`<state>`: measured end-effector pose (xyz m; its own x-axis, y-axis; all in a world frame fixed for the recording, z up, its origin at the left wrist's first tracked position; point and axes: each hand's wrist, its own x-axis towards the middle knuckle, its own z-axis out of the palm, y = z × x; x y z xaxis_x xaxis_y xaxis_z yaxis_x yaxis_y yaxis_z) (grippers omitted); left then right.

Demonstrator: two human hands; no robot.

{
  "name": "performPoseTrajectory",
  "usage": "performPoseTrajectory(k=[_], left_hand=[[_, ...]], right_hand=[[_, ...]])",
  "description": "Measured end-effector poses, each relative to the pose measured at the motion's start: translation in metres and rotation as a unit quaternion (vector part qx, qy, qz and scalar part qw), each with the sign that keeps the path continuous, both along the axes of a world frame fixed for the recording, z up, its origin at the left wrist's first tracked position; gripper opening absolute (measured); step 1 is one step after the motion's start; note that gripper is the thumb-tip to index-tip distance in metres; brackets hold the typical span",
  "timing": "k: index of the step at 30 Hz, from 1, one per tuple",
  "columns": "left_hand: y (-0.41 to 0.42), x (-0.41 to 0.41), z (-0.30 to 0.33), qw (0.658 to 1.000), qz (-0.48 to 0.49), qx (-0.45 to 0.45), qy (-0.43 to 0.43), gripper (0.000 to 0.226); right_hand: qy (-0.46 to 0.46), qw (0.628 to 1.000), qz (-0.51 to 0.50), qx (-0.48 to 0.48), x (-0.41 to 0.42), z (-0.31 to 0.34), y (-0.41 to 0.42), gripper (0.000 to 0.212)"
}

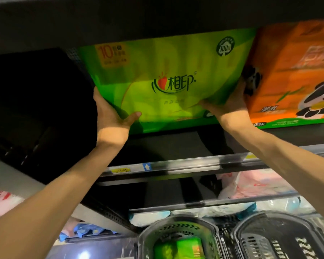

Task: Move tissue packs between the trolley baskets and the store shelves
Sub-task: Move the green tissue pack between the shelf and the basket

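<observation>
Green pack (168, 83) up on the top shelf (176, 141), front face toward the camera, printed with a red heart logo and a "10" in the upper left corner. Held from both ends by 2 hands. Left hand (110, 113) wrapped round the lower left corner, thumb lying across the front face, fingers out of sight behind the side. Right hand (226, 105) gripping the lower right corner, fingers pushed into the gap between the green pack and the orange pack (292, 77). Orange pack just beside on the right, touching or nearly so, printed with pandas. Dark hollow of the shelf to the left of the green pack.

Below, a shelf rail with a yellow price tag (121, 170) and a blue arrow label (146, 167). Pink and white packs (254, 186) on the lower shelves, blurred.

At the bottom, 2 dark baskets side by side: left basket (148, 232) with another green pack (180, 248) inside, right basket (238, 232) contents too unclear to tell.
</observation>
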<state>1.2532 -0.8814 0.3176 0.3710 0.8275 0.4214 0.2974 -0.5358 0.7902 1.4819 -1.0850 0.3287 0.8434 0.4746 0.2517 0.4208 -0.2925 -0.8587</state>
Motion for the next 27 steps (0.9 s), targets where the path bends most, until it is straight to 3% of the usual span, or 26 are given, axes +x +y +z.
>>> performPoseTrajectory(k=[3,7,13,19,27], left_hand=[[0.018,0.014,0.0,1.0,-0.01,0.024,0.013,0.13],[0.04,0.034,0.0,0.999,-0.024,0.026,0.002,0.12],[0.066,0.06,0.007,0.999,-0.02,-0.031,0.028,0.113],[0.073,0.082,0.017,0.996,-0.032,-0.08,0.006,0.096],[0.074,0.08,0.027,0.993,0.014,-0.087,0.078,0.11]], right_hand=[[-0.015,1.0,-0.015,0.0,0.016,-0.003,0.021,0.127],[-0.043,0.999,-0.028,-0.012,0.033,-0.006,0.04,0.123],[-0.016,0.999,-0.004,0.046,0.049,-0.003,0.071,0.138],[-0.022,1.0,-0.001,-0.009,0.063,-0.001,0.093,0.122],[-0.028,1.0,-0.01,-0.012,0.06,0.005,0.091,0.119]])
